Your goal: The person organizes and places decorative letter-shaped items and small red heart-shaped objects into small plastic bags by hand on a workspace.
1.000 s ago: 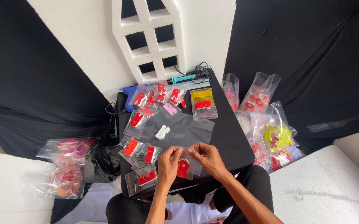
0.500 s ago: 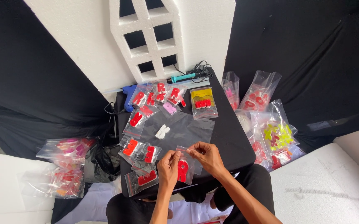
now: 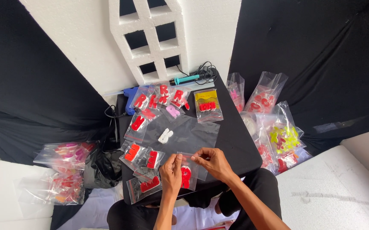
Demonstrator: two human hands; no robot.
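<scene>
Clear bag w/ red letter, left hand, right hand pinching top

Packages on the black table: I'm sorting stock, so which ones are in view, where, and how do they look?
Small clear bag: held by left hand and right hand, red shape inside.
Yellow-topped bag: table's far side, rectangular, red pieces.
Large clear bag: table centre, white piece.
Bags of yellow-green pieces: right of table.
Pink-and-red bags: left, on the floor.
</scene>
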